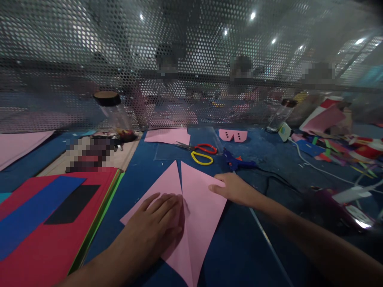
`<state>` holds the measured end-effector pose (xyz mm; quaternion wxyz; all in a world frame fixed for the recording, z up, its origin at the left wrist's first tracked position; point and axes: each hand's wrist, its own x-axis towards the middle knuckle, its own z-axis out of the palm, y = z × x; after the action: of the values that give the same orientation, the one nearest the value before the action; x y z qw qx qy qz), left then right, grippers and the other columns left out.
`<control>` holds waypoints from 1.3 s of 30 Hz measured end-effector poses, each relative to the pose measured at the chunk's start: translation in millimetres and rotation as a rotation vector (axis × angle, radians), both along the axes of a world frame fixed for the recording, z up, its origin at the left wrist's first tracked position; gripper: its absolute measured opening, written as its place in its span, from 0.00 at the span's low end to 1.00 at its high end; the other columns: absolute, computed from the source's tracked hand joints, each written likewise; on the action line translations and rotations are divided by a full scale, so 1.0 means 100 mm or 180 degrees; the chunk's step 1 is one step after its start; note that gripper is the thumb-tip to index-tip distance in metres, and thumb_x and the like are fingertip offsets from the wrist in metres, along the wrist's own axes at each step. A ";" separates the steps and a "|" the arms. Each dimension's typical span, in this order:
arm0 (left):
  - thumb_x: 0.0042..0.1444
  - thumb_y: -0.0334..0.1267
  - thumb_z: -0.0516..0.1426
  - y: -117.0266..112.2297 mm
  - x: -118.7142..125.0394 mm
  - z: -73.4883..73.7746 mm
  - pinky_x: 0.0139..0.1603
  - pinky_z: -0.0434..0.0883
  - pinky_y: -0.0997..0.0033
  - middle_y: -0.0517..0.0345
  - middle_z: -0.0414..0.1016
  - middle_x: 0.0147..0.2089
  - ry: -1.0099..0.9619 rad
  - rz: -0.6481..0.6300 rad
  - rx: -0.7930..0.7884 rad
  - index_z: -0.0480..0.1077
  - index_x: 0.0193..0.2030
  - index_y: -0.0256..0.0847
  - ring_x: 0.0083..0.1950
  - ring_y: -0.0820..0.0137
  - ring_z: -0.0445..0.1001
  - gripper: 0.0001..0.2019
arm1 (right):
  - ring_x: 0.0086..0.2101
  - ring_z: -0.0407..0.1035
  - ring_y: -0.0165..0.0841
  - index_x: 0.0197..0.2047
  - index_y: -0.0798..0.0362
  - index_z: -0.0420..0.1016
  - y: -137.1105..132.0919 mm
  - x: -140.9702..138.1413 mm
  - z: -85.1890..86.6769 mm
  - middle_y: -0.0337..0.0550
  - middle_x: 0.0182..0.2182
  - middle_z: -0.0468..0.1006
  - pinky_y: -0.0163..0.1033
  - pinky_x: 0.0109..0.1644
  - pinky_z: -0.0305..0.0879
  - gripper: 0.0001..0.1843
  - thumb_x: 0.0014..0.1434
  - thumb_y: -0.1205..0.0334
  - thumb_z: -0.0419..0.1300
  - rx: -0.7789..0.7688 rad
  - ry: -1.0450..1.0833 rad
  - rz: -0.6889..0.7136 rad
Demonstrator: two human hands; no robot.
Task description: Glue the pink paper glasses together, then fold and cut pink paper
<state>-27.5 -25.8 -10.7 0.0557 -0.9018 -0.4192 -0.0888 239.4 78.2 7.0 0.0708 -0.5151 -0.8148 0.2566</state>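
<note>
A folded sheet of pink paper (200, 203) lies in front of me, with a slit at its far end and a crease running towards me. My left hand (160, 219) rests on its left half, fingers stretched over the paper near the slit. At the right corner, my right hand (229, 187) pinches the paper's edge between thumb and fingers. Just beyond are scissors (203, 153) with one red and one yellow handle loop. A blue glue gun (236, 160) lies beyond my right hand.
Red sheets (36, 247) bearing blue and black paper strips are stacked at left. Behind stand a black-lidded jar (115, 115), pink paper pieces (167, 134) and a pink cutout with black squares (233, 135). Cables and colourful scraps (323, 149) lie at right, before a perforated metal screen (191, 91).
</note>
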 end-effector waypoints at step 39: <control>0.63 0.32 0.54 -0.01 -0.04 -0.08 0.66 0.65 0.50 0.53 0.73 0.65 -0.0063 -0.0144 -0.0035 0.65 0.66 0.41 0.63 0.58 0.71 0.23 | 0.20 0.69 0.30 0.30 0.52 0.66 0.01 0.00 -0.03 0.37 0.23 0.75 0.34 0.25 0.53 0.12 0.62 0.55 0.58 -0.0370 0.0386 -0.0293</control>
<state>-31.8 -27.2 -18.2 0.0447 -0.9104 -0.3997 -0.0967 239.2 79.1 3.8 0.1017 -0.5387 -0.7682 0.3307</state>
